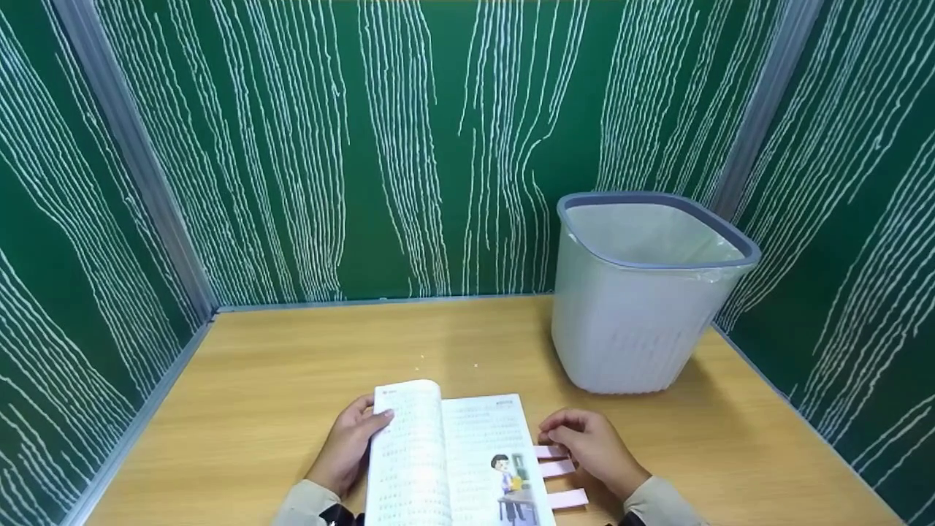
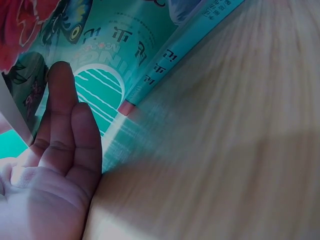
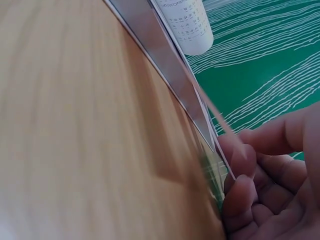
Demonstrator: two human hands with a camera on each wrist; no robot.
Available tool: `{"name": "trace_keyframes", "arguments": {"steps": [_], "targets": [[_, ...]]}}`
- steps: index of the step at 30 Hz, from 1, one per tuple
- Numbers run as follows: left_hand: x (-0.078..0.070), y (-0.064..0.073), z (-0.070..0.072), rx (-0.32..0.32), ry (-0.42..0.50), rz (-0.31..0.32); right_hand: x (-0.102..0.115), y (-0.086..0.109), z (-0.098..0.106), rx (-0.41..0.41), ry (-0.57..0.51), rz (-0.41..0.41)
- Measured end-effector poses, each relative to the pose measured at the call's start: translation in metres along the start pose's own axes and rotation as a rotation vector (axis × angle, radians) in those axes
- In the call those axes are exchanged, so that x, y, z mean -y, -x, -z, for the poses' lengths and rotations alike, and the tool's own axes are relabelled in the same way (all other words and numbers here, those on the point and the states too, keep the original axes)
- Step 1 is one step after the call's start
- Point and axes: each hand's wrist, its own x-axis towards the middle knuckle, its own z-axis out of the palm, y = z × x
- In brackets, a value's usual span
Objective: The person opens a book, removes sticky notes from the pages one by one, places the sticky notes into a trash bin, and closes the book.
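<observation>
An open book (image 1: 409, 467) with printed text and a drawing of a child at a desk faces up at the front of the table. My left hand (image 1: 350, 446) grips its left side, thumb on the page. Beneath, the fingers lie against the green illustrated cover (image 2: 107, 30) in the left wrist view. Several pink paper strips (image 1: 559, 468) stick out from the book's right edge. My right hand (image 1: 595, 453) is at the upper strip, its fingers curled and the thumb near the index fingertip; strip ends meet the fingers (image 3: 239, 192) in the right wrist view.
A pale waste bin (image 1: 635, 314) with a grey rim and a liner stands at the back right of the wooden table (image 1: 292, 358). Green panels (image 1: 394, 256) with white wavy lines close off the back and sides. Tiny white specks (image 1: 475, 365) lie beyond the book.
</observation>
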Motion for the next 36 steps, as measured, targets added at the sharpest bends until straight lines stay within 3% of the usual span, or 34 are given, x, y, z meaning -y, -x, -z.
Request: {"name": "trace_keyframes", "arguments": {"steps": [17,23,31,36], "targets": [[-0.0016,0.0007,-0.0001,-0.013,-0.01,0.007,-0.0003,-0.0002,-0.0016,-0.007,0.119,0.04],[-0.0012,0.0002,-0.0006,-0.013,0.002,0.011,0.0008,0.0012,-0.0027,-0.016,0.095,0.034],[0.0002,-0.0016,-0.0004,0.016,0.025,-0.014,0.0008,0.0036,-0.0034,0.072,0.148,0.06],[0.0004,-0.0026,0.0003,0.008,0.019,-0.009,0.0014,0.0042,-0.0045,0.072,0.177,0.068]]}}
